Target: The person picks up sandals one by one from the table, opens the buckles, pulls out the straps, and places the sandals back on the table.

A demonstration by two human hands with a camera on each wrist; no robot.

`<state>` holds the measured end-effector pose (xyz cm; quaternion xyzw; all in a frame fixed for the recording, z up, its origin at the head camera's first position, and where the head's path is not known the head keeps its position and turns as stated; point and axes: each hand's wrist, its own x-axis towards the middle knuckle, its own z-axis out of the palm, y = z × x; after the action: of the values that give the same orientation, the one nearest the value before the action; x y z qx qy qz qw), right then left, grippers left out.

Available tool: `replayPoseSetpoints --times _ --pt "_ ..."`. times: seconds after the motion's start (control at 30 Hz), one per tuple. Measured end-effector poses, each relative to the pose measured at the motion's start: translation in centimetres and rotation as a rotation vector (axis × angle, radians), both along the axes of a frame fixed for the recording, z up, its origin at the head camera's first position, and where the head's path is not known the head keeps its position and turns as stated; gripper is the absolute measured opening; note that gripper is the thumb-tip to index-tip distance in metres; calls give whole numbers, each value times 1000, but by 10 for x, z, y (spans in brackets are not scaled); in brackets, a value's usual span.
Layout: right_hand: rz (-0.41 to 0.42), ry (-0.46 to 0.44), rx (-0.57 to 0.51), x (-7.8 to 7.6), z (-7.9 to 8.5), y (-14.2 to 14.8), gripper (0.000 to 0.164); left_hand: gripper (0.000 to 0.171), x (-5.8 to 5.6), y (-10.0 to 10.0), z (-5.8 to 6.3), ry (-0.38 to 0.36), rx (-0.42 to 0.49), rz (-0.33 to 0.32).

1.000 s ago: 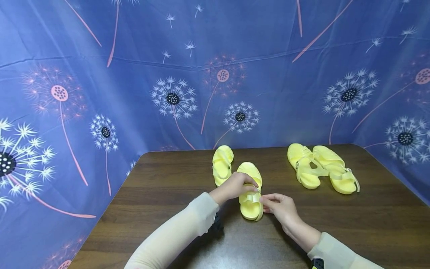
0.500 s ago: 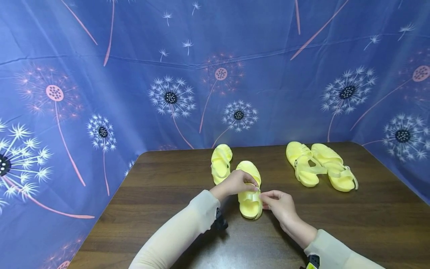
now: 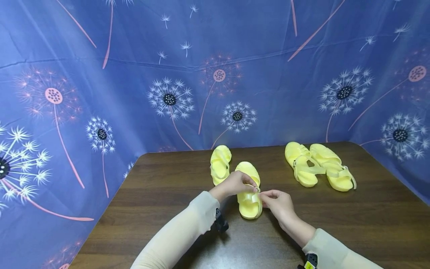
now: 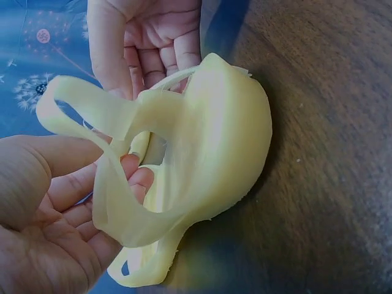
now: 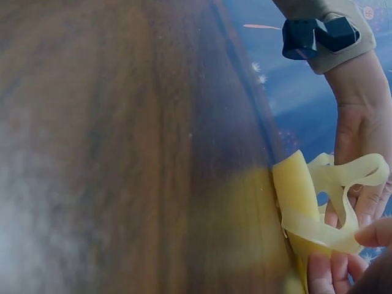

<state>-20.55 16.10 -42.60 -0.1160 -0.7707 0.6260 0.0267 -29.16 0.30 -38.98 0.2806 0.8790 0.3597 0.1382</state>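
A yellow jelly sandal (image 3: 249,210) stands on the table in the head view, its heel toward me. My left hand (image 3: 236,184) reaches over it from the left and pinches the strap near the small buckle at its right side. From the right, my right hand (image 3: 281,205) pinches the ankle strap between thumb and forefinger. In the left wrist view, the loop of the strap (image 4: 113,226) stands up in front of the left fingers (image 4: 139,177). The right wrist view shows the strap (image 5: 321,231) running across the sandal's side to the right thumb. My fingers partly hide the buckle.
Another yellow sandal (image 3: 220,164) lies just behind and left of the held one. A pair of yellow sandals (image 3: 305,175) sits at the back right of the brown wooden table (image 3: 161,186). Blue dandelion-print cloth (image 3: 201,30) hangs behind the table.
Both hands keep nearly the same places on the sandal. The right fingers have shifted slightly at the strap, and the buckle shows a little more. The head view has shifted slightly.
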Motion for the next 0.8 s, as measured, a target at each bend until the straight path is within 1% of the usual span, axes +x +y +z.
replayPoseSetpoints --times 0.2,0.33,0.5,0.6,0.8 --pt "43 -26 -35 6 -3 2 24 14 1 -2 -2 -25 33 10" --pt "51 -11 -45 7 -4 2 24 13 0 -2 -5 -29 52 16" --pt "41 -1 -47 6 -4 2 24 15 0 -1 -8 -64 90 18" --pt "18 0 -63 5 -3 1 23 17 0 -1 -11 -94 105 18" --pt "-9 -1 -96 2 1 1 22 18 1 2 -10 -114 111 10"
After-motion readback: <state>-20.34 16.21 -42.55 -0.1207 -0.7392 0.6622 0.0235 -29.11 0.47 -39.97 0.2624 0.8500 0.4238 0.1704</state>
